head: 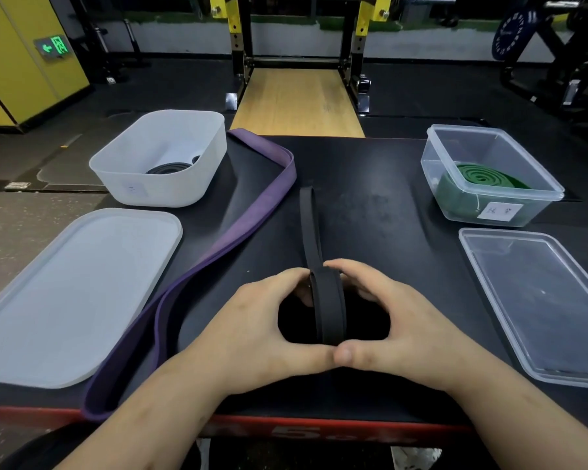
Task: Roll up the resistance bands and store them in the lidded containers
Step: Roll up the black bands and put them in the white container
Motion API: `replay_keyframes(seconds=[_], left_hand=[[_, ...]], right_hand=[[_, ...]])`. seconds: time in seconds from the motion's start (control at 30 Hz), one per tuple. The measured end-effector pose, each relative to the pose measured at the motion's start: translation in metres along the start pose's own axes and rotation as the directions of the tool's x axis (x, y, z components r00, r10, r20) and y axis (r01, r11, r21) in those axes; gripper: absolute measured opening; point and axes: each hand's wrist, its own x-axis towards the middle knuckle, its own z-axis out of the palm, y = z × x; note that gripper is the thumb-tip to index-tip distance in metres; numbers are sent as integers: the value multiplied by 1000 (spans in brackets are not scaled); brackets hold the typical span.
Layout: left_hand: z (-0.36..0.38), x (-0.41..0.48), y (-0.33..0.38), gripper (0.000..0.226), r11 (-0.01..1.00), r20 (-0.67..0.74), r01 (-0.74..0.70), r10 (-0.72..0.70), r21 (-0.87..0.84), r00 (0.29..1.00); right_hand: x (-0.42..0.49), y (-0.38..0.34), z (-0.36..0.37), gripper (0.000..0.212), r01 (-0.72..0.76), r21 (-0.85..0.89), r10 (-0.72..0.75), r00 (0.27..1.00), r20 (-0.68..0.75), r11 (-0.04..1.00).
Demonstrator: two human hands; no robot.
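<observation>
Here, black band roll [328, 308] between left hand [262, 330] and right hand [387, 320]

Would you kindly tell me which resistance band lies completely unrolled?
The purple band, stretched loose across the table; the front black band is partly rolled, the green band coiled.

Left hand [252, 320] and right hand [398, 320] grip a part-rolled black band [328, 310] on the table [370, 212]

Bare L hand [255, 320], R hand [408, 320], forearms [157, 412].
</observation>
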Motion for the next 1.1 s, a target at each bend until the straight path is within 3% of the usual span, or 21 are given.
replay_keyframes(seconds=[0.17, 0.23, 0.4, 0.57, 0.67, 0.8, 0.97, 1.1], left_hand=[[-1, -1, -1, 86, 1000, 47, -5, 6, -5, 999], [-1, -2, 0, 82, 1000, 52, -15, 15, 0, 999], [-2, -1, 5, 63, 1000, 7, -26, 26, -7, 1000], [-1, -1, 0, 85, 1000, 38, -19, 19, 7, 999], [-1, 0, 2, 78, 1000, 38, -28, 28, -7, 999], [-3, 1, 4, 66, 1000, 19, -26, 27, -10, 999], [0, 0, -2, 95, 1000, 65, 12, -12, -1, 998], [1, 1, 0, 78, 1000, 19, -23, 23, 2, 1000]], right_hand=[[1, 1, 0, 58, -7, 1, 7, 999, -53, 1000], [1, 3, 1, 56, -14, -10, 14, 998, -64, 1000], [-3, 5, 1, 86, -68, -26, 68, 998, 9, 997], [1, 1, 2, 66, -24, 0, 24, 999, -44, 1000], [1, 5, 3, 64, -27, -3, 26, 999, -43, 1000], [-2, 5, 1, 80, -68, -21, 68, 998, 9, 997], [3, 5, 2, 64, -58, 26, 59, 997, -50, 998], [0, 7, 2, 67, -71, 21, 71, 997, -10, 997]])
